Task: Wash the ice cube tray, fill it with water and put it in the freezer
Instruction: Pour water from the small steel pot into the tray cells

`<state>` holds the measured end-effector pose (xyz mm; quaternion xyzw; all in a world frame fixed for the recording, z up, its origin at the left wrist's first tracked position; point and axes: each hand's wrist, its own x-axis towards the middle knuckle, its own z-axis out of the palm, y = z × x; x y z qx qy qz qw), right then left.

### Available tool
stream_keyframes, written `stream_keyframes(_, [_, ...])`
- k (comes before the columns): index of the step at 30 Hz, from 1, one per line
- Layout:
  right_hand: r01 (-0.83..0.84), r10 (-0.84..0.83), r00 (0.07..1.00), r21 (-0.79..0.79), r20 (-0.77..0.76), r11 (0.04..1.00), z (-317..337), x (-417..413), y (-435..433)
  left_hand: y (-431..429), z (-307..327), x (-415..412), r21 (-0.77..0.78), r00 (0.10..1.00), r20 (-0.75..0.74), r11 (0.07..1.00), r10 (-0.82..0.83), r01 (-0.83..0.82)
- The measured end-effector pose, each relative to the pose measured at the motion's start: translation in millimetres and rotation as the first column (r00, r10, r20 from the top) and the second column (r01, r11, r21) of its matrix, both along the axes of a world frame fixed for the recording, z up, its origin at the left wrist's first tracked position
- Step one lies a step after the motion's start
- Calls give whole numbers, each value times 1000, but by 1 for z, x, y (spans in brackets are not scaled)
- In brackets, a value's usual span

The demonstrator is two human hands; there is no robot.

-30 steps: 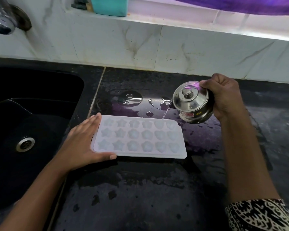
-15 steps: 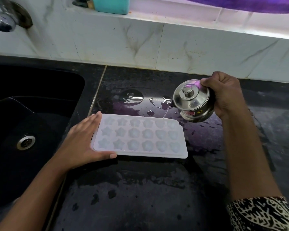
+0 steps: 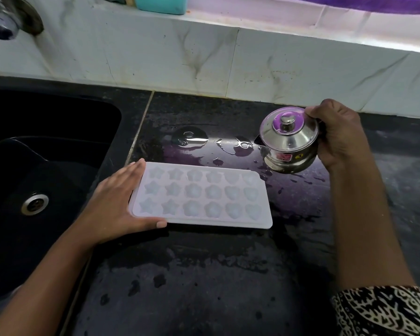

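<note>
Ice cube tray (image 3: pixel 201 197), one only, lies flat on the black countertop (image 3: pixel 204 275), its long sides running left to right. It has eighteen moulds in three rows of six: the two left columns are stars, the middle two look like flowers, the two right look like hearts. Whether the moulds hold water I cannot tell.

Two hands are in view. The left hand (image 3: pixel 112 204) is relaxed, its straight fingers laid against the tray's left short edge and the thumb stretched along the near long edge. The right hand (image 3: pixel 337 137) grasps one small steel pot (image 3: pixel 289 146), fingers curled round its far side. The pot carries one lid (image 3: pixel 289 127) with one knob, tilts toward the camera and hangs just beyond the tray's far right corner, apart from it. A patterned sleeve (image 3: pixel 383 311) covers the right forearm at the lower right.

One black sink (image 3: pixel 46 122) with one drain (image 3: pixel 35 204) sits to the left, and one tap (image 3: pixel 3 23) is mounted on the wall above it. The tray's left end lies near the seam between sink and counter. Two larger puddles (image 3: pixel 189 138) lie between the tray's far edge and the marble backsplash (image 3: pixel 228 64). Wet counter stretches wide on the near side and to the right. One teal container (image 3: pixel 159 4) stands on the ledge.
</note>
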<state>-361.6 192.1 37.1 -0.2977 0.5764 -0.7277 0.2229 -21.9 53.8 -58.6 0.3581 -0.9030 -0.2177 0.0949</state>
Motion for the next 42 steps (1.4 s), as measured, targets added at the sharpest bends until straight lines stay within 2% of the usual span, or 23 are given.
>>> stream_keyframes(16, [27, -16, 992, 84, -124, 996, 6, -10, 11, -1, -4, 1, 1, 1000, -13, 1000, -1, 1])
stream_keyframes(42, [67, -53, 987, 86, -154, 994, 10, -14, 17, -5, -10, 3, -44, 1000, -25, 999, -3, 2])
